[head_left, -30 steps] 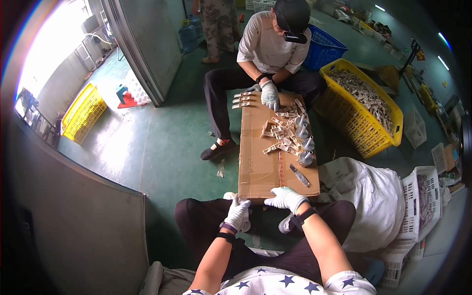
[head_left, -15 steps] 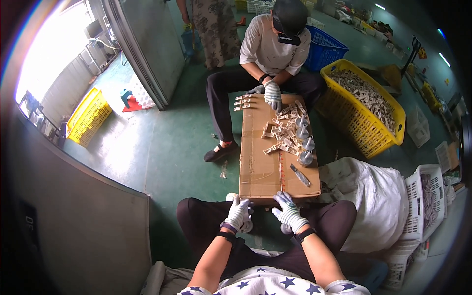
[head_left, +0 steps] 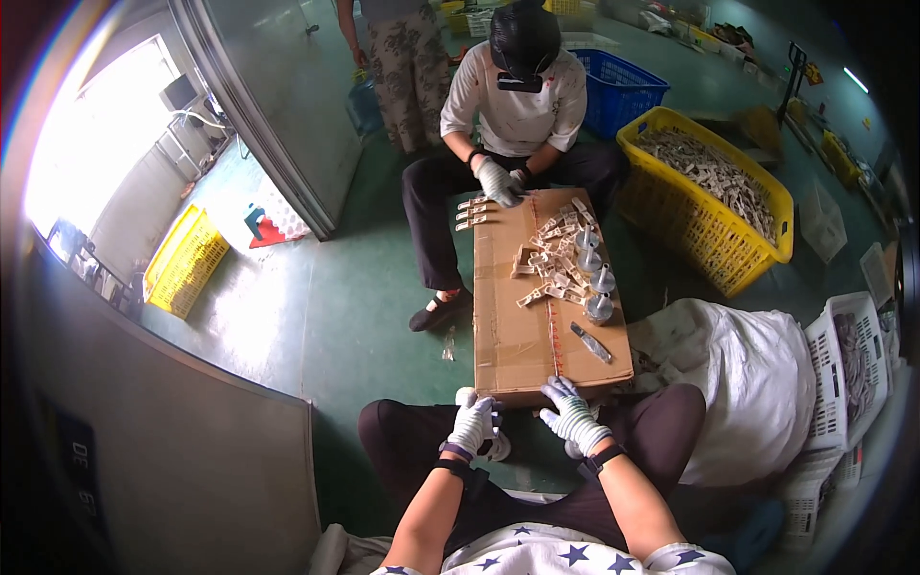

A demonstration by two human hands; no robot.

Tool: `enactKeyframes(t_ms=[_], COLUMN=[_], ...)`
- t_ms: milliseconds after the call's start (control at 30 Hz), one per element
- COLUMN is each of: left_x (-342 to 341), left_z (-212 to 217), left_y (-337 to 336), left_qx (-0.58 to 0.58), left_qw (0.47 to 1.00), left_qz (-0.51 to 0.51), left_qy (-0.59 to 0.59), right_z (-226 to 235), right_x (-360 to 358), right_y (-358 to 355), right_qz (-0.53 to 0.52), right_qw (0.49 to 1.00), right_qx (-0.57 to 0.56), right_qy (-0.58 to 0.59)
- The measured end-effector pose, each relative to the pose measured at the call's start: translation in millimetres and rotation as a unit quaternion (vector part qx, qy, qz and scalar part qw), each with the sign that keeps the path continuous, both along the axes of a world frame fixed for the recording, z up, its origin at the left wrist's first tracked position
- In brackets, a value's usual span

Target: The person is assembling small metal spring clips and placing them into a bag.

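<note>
The flat brown cardboard box (head_left: 522, 316) (taped down its middle, one red line along the seam) lay just in front of both gloved hands. The left hand (head_left: 473, 425) was curled at its near edge, whether gripping I cannot tell. The right hand (head_left: 569, 414) rested on the edge, fingers half open, holding nothing. A small knife (head_left: 590, 342) lay just beyond it.

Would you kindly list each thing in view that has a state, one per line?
Left hand: gloved, at the cardboard box's near edge, holding nothing visible.
Right hand: gloved, fingers on the box's near edge.
Cardboard box: closed, lying flat, used as a work surface.
Small tool: lying flat on the box, unheld.
Pile of small parts: loose, scattered on the box.
Yellow crate: open, holding parts.
White sack: full, slumped beside the box.
</note>
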State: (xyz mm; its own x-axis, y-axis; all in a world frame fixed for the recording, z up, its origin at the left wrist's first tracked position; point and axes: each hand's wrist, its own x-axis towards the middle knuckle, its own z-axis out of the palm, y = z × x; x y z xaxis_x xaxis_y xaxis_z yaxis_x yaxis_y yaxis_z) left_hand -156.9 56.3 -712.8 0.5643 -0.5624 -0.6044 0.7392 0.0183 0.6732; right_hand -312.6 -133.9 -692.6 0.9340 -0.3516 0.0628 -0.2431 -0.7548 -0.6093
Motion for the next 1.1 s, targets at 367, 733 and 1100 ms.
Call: enactKeyframes(t_ms=[367, 733, 1100], left_x=[-0.9, 1.1, -0.1], left_z=[-7.3, -21.9, -13.3], left_y=[-1.7, 0.1, -0.8], left_qx=[-0.009, -0.02, -0.024], left_qw=[1.0, 0.999, 0.999], left_qz=[0.017, 0.029, 0.033], left_qy=[-0.015, -0.019, -0.022], right_z=[-0.5, -2.5, 0.9], right_x=[-0.9, 0.2, -1.1], right_y=[0.8, 1.3, 2.1], right_qz=[-0.006, -0.004, 0.005], right_qw=[1.0, 1.0, 1.0], right_qx=[-0.006, -0.006, -0.007], right_qy=[0.0, -0.008, -0.019])
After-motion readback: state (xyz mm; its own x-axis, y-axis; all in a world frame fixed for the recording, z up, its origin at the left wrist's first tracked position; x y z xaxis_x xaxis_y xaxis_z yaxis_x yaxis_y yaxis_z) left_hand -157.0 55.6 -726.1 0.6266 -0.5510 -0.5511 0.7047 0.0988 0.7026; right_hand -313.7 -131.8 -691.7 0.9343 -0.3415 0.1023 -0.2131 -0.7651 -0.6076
